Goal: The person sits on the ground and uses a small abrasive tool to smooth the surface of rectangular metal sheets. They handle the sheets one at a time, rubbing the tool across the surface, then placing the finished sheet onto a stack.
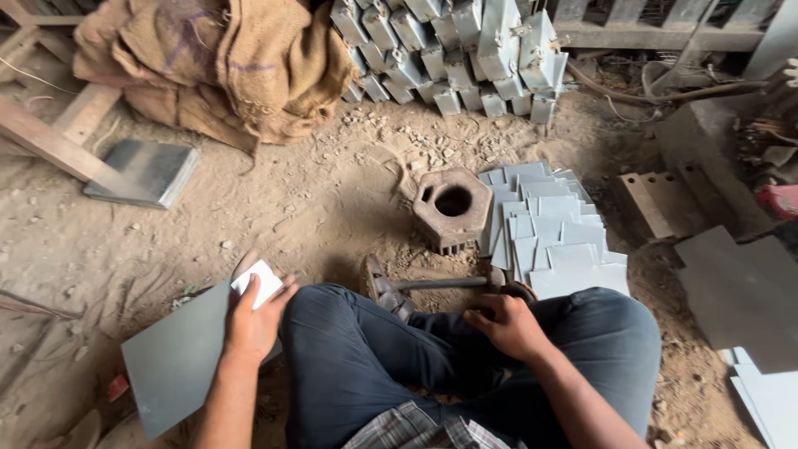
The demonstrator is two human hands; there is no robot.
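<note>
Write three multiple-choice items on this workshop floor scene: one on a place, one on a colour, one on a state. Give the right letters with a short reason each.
1. Where is the hexagonal metal block relative to the fanned pile of grey sheets?
A. on top of it
B. just left of it in the picture
C. behind the burlap sacks

2. What colour are the person's trousers?
A. dark blue
B. white
C. red

3. What is the left hand doing?
A. resting empty on the ground
B. gripping the hammer
C. holding a small pale sheet piece over a larger grey sheet

Answers:
1 B, the block sits on the dirt at the pile's left edge.
2 A, both bent legs show dark blue cloth.
3 C, its fingers close round the pale piece; the right hand is the one at the hammer's handle end.
</note>
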